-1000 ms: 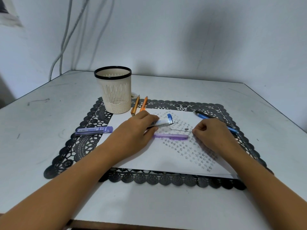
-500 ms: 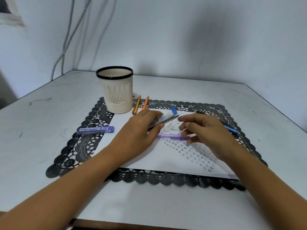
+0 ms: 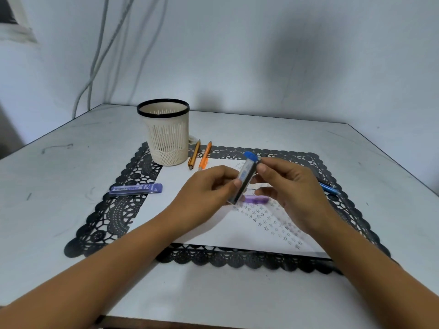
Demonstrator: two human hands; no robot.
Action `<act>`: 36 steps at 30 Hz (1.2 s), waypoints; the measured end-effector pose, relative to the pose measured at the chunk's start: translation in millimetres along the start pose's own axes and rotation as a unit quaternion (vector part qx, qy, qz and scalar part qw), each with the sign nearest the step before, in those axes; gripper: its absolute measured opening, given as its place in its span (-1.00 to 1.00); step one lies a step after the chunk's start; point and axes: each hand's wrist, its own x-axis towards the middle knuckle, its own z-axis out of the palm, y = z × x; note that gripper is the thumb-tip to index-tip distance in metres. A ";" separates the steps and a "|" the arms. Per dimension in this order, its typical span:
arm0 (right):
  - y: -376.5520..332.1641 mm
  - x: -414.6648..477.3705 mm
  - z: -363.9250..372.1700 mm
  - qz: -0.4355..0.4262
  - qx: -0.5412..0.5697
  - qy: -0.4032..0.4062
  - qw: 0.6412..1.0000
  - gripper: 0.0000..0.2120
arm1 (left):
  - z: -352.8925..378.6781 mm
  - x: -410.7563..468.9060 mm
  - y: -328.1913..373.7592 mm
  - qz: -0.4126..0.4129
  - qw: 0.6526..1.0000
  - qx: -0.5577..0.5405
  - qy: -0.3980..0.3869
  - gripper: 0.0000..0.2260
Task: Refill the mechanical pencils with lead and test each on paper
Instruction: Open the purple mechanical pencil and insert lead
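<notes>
Fingers (image 3: 234, 184) of the left hand (image 3: 204, 198) pinch the lower part of a clear lead case (image 3: 244, 179) with a blue cap (image 3: 250, 156), which is lifted off the paper (image 3: 213, 229) and tilted, cap end up and away from the person. The right hand (image 3: 289, 191) meets it from the other side: its fingertips (image 3: 261, 167) press on the case just below the cap, the other fingers curled beneath. Whether the cap is fully seated is unclear because of blur.

Directly beneath the case, a purple mechanical pencil (image 3: 257, 199) lies on the paper, partly hidden by the hands. Rows of small pencilled star marks (image 3: 268, 222) run across the paper nearer the person than the case. Beyond the right hand, as seen from the case, a blue pencil (image 3: 330, 189) and a dark one beside it lie on the black lace mat (image 3: 114, 210) that carries the paper.

Farther from the person than the case, two orange pencils (image 3: 199, 155) lie side by side, just beside a cream slatted holder (image 3: 167, 136) with a black rim. Well apart from the case, past the left hand, a purple lead case (image 3: 135, 188) marked 2B rests on the mat's edge. All of it sits on a pale, scuffed worktop (image 3: 59, 176).
</notes>
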 end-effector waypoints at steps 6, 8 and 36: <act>0.4 1.5 0.6 0.015 0.084 -0.069 0.994 -0.72 | 4.6 -3.2 3.0 -0.058 0.987 -0.133 -0.066 -0.93; 1.8 2.1 -1.1 0.011 0.089 -0.094 0.991 -0.65 | 5.3 -3.6 2.2 -0.056 0.987 -0.127 -0.074 -0.93; 4.2 6.0 -14.0 0.083 0.182 -0.196 0.960 -0.52 | 3.0 -8.2 4.6 -0.050 0.985 -0.103 -0.129 -0.89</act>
